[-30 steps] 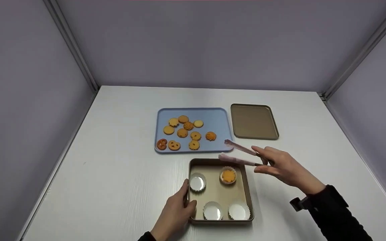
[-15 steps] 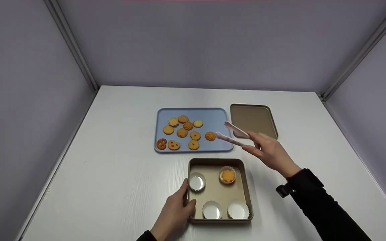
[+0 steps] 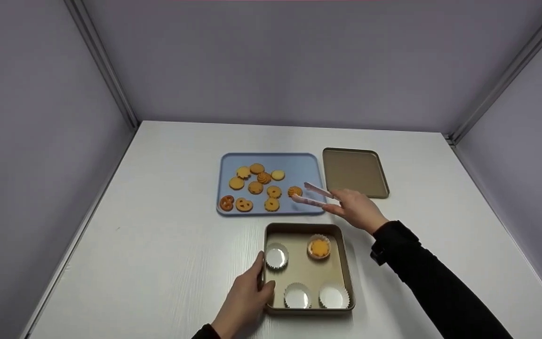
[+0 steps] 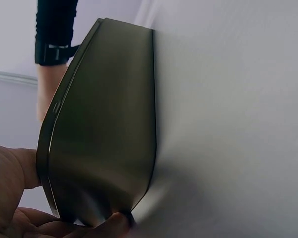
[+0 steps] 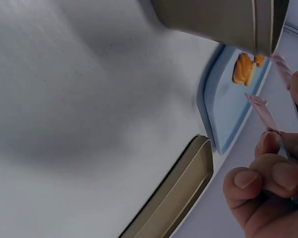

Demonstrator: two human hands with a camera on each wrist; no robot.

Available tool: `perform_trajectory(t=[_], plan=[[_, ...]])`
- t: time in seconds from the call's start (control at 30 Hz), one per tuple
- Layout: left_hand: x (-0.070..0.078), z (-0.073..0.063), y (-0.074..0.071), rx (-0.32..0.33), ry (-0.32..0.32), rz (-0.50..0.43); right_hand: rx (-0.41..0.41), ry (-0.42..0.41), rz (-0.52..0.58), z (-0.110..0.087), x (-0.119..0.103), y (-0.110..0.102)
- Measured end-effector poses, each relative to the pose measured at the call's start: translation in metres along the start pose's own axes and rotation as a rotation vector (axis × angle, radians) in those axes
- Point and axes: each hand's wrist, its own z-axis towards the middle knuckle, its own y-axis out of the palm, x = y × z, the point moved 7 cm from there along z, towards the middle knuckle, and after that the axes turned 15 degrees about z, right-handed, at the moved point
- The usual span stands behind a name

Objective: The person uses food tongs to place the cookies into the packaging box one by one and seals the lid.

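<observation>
My left hand (image 3: 247, 296) grips the left wall of a deep gold baking pan (image 3: 301, 270), thumb over the rim and fingers against the outside. My right hand (image 3: 358, 209) holds tongs (image 3: 309, 201) with pink tips, their arms spread apart. The tips are around the right side of a swirl cookie (image 3: 294, 191) on the blue tray (image 3: 299, 165). In the right wrist view, a gap shows between the tongs (image 5: 263, 114) and the swirl cookie (image 5: 242, 69). Inside the pan, a star-shaped cookie (image 3: 319, 247) sits in a paper cup; three other paper cups (image 3: 298, 295) hold nothing.
Several other cookies, including a round cookie (image 3: 255, 188) and a brown pretzel (image 3: 227, 203), lie on the blue tray's left and middle. A flat gold tray (image 3: 354, 172) stands right of it, beyond my right hand. Grey walls (image 3: 271, 70) enclose the white table (image 3: 158, 226).
My right hand has moved forward and left with the tongs, from above the pan's right side to the swirl cookie on the blue tray. My left hand stays on the pan.
</observation>
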Motion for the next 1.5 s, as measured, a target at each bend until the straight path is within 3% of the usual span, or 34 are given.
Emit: perform_trajectory(t=[0.23, 0.43, 0.93, 1.23, 1.5], plan=[[0.0, 0.0, 0.001, 0.01, 0.009, 0.003, -0.038, 0.044, -0.011, 0.011, 0.004, 0.013], [0.001, -0.001, 0.0, 0.031, 0.019, 0.011, -0.029, 0.028, -0.046, 0.016, 0.001, 0.017], [0.001, -0.001, 0.0, 0.017, -0.022, -0.019, 0.072, -0.166, -0.141, 0.006, -0.008, 0.013], [0.001, 0.0, 0.0, 0.016, -0.035, -0.01, 0.205, -0.282, -0.118, -0.014, -0.011, -0.004], [0.001, -0.001, 0.0, 0.024, -0.024, 0.007, 0.304, -0.441, -0.13, -0.035, -0.021, -0.018]])
